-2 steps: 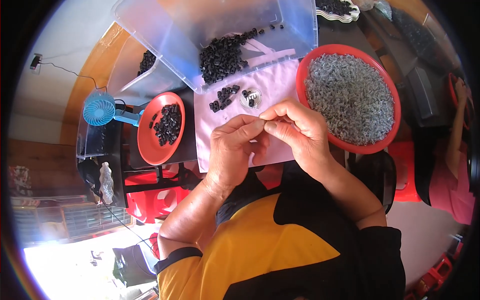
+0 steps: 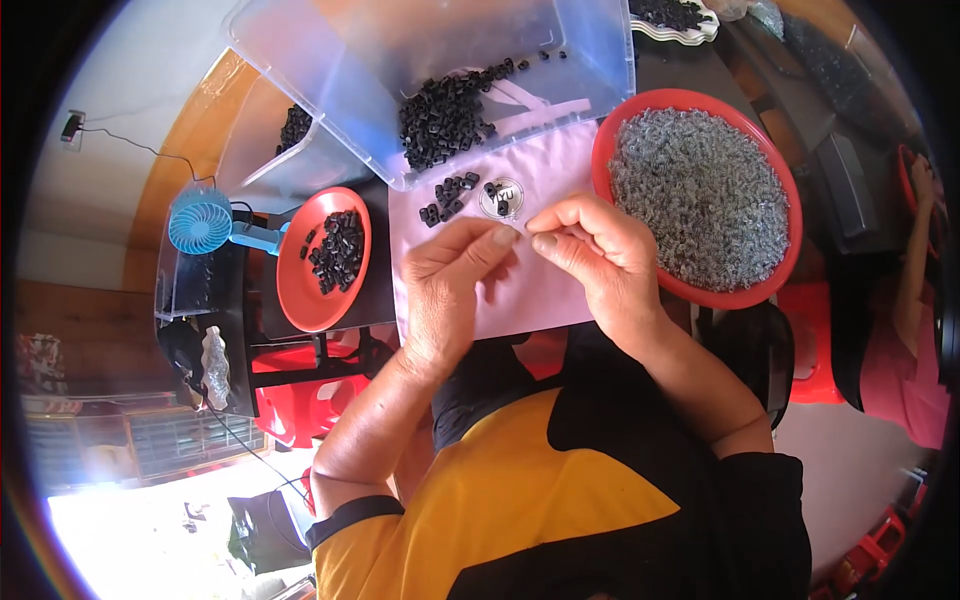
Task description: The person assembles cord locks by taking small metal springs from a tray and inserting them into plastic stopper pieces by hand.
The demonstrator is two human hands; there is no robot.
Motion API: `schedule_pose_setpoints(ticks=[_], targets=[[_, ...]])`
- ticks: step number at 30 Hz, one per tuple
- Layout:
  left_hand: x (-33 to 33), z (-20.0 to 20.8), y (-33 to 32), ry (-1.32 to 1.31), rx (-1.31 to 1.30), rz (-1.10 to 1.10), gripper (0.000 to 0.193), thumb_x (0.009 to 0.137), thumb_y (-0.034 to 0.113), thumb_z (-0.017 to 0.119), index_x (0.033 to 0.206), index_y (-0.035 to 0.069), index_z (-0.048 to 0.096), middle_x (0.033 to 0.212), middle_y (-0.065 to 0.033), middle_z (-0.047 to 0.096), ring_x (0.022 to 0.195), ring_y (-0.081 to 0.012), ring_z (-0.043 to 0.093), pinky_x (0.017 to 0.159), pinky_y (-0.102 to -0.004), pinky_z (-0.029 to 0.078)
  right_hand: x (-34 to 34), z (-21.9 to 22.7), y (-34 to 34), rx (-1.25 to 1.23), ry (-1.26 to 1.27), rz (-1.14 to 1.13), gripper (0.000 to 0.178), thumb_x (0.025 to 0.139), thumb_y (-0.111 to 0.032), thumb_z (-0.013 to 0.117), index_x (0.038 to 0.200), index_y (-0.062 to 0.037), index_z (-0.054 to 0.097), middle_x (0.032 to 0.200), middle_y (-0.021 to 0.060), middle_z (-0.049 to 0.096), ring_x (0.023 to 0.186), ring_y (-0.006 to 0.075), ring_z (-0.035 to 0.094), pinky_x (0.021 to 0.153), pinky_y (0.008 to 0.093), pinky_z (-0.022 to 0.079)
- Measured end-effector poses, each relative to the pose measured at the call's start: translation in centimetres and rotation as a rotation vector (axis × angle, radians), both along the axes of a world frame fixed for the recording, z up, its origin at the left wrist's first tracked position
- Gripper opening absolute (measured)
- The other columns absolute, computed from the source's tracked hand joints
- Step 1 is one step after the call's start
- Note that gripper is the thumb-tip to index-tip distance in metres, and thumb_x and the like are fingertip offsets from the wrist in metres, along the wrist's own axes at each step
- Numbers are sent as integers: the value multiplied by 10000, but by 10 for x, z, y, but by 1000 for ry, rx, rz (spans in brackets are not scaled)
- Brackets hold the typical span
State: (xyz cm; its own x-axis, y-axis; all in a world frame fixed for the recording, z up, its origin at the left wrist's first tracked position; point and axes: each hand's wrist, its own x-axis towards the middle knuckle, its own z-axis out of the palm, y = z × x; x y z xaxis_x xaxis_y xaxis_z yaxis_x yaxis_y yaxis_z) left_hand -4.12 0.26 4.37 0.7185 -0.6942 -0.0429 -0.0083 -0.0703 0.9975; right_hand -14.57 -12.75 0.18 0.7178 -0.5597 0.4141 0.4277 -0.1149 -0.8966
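Hands pinching fingertips over pink cloth, red bowl w/ springs right, clear bin ahead

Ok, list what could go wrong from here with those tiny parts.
1. The left hand and right hand meet fingertip to fingertip over the pink cloth; whatever they pinch is too small to see and could drop unnoticed.
2. The red bowl of grey pieces sits against the right hand; a nudge might spill it.
3. Loose black pieces by the small clear dish could scatter.

Red plastic stool, wooden wall panel, sunlit floor
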Motion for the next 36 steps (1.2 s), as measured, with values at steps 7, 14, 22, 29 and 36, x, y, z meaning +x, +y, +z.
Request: schedule_pose_setpoints(ticks=[7, 14, 22, 29, 36], targets=[[67, -8, -28, -1368, 229, -94, 244, 687, 24, 771, 916, 89, 715, 956, -50, 607, 959, -278, 534, 736, -395, 498, 1, 0, 1, -1, 2, 1, 101, 867, 64, 666, 945, 16, 621, 866, 68, 666, 809, 112, 640, 724, 254, 502], [84, -33, -40, -1627, 311, -156, 169, 732, 33, 734, 887, 61, 672, 944, -52, 586, 944, -281, 539, 712, -409, 506, 4, -3, 3, -31, -29, -3, 109, 868, 58, 665, 958, 14, 624, 855, 67, 654, 787, 117, 629, 709, 255, 490], [36, -4, -3, -622, 125, -210, 100, 893, 49, 661, 985, 14, 678, 840, -52, 668, 747, -138, 606, 644, -275, 486, 3, 9, 1, 68, 20, 18, 82, 900, 23, 651, 981, 15, 649, 927, 42, 683, 870, 90, 634, 782, 226, 504], [8, 2, 27, 115, 13, -136, 158, 894, 33, 661, 1036, -33, 679, 849, -71, 690, 697, -86, 593, 525, -214, 445, 14, 16, 8, -31, 109, 167, 76, 882, 46, 634, 940, 15, 673, 908, 26, 663, 825, 94, 601, 757, 241, 489], [5, 3, 44, 300, -33, -112, 142, 916, 3, 625, 1036, -69, 648, 864, -117, 678, 708, -139, 617, 558, -256, 472, 11, 24, 17, -235, 134, 193, 68, 830, 66, 666, 888, 31, 670, 884, 39, 608, 865, 134, 596, 777, 256, 480]])
